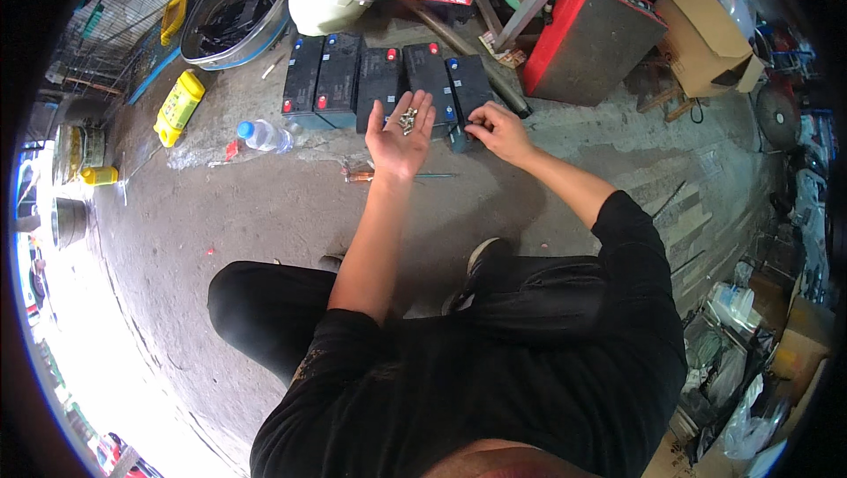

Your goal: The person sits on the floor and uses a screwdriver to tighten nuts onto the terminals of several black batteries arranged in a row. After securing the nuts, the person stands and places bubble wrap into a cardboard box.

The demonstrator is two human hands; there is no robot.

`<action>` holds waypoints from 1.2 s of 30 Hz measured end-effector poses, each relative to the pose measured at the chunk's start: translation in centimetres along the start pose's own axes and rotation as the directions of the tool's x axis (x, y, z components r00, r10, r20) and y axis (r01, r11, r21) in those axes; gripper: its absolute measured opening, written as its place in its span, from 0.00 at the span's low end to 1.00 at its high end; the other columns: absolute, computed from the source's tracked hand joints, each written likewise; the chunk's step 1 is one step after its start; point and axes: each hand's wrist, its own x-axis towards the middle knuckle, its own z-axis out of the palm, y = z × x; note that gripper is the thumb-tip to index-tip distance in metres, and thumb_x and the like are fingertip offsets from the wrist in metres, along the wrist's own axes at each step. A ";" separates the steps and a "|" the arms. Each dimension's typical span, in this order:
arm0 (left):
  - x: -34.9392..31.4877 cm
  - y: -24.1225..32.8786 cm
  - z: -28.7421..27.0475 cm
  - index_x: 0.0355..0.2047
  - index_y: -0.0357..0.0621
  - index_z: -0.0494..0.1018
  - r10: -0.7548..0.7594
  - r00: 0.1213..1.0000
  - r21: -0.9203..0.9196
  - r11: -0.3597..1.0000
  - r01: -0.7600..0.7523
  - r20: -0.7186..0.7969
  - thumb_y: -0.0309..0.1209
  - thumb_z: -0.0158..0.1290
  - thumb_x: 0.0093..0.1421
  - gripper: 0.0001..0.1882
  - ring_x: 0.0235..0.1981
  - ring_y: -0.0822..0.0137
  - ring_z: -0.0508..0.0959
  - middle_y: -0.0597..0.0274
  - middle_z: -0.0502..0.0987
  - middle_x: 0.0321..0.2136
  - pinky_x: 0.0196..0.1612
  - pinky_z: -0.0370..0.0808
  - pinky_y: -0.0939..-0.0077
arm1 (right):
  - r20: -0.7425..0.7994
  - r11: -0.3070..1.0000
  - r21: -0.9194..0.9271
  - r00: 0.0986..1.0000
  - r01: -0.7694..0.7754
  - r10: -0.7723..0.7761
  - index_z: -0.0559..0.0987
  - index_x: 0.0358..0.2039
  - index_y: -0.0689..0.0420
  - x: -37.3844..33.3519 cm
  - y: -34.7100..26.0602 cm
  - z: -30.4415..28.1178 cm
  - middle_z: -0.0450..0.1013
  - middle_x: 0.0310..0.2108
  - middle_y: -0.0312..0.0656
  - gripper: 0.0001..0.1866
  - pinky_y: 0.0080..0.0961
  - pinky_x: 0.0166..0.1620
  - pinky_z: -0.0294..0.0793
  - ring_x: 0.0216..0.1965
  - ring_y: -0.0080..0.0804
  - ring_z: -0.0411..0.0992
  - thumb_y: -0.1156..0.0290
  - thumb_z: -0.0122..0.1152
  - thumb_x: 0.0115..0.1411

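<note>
Head view: left hand [401, 136] grip open, palm-up w/ screws [408, 119]; right hand [497, 131] pinched on battery [469, 90].

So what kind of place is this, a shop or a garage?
Probably a repair workshop or garage. A row of black batteries lies on a stained concrete floor, the left hand cups small screws, and a screwdriver lies nearby.

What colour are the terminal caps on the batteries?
Red and blue caps on the row of black box-shaped batteries, clearest in the head view.
</note>
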 end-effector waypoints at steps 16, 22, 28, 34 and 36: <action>0.0 -0.3 0.3 0.65 0.29 0.53 0.005 1.000 0.014 1.000 -0.005 -0.025 0.47 0.51 0.65 0.39 0.66 0.45 0.61 0.39 0.62 0.63 0.68 0.61 0.53 | 0.004 1.000 0.007 1.000 0.015 -0.015 0.77 0.35 0.60 -0.3 0.3 -0.1 0.74 0.32 0.40 0.11 0.27 0.31 0.71 0.28 0.31 0.73 0.70 0.69 0.56; -0.1 -0.2 0.2 0.65 0.30 0.52 0.001 1.000 0.016 1.000 -0.001 -0.019 0.47 0.50 0.65 0.39 0.66 0.46 0.61 0.39 0.63 0.62 0.68 0.61 0.54 | -0.002 1.000 0.015 1.000 -0.020 0.020 0.77 0.33 0.59 0.1 -1.0 -0.1 0.73 0.31 0.41 0.09 0.28 0.32 0.71 0.28 0.33 0.73 0.71 0.68 0.56; 0.0 -0.3 0.4 0.65 0.28 0.53 0.019 0.999 0.024 1.000 -0.018 -0.029 0.49 0.49 0.66 0.39 0.66 0.46 0.62 0.38 0.63 0.62 0.68 0.62 0.54 | -0.007 1.000 -0.002 1.000 0.007 -0.007 0.78 0.34 0.58 -0.2 -0.1 0.2 0.73 0.31 0.41 0.07 0.30 0.33 0.71 0.31 0.37 0.74 0.72 0.67 0.56; -0.2 -0.2 0.6 0.65 0.28 0.52 0.018 1.000 0.042 0.999 -0.017 -0.018 0.49 0.49 0.66 0.40 0.66 0.45 0.62 0.38 0.63 0.62 0.68 0.62 0.54 | 0.002 0.995 -0.001 0.995 0.097 -0.097 0.78 0.34 0.59 -0.1 -0.7 -0.3 0.73 0.31 0.42 0.07 0.31 0.34 0.72 0.33 0.38 0.74 0.72 0.65 0.57; -0.1 -0.2 0.5 0.65 0.28 0.52 0.019 1.000 0.037 0.999 -0.019 -0.017 0.49 0.49 0.66 0.40 0.66 0.45 0.62 0.38 0.63 0.62 0.68 0.62 0.54 | 0.000 0.984 -0.048 0.985 0.174 -0.174 0.78 0.35 0.59 0.0 -0.3 -0.2 0.73 0.32 0.42 0.07 0.31 0.34 0.72 0.32 0.38 0.74 0.73 0.65 0.57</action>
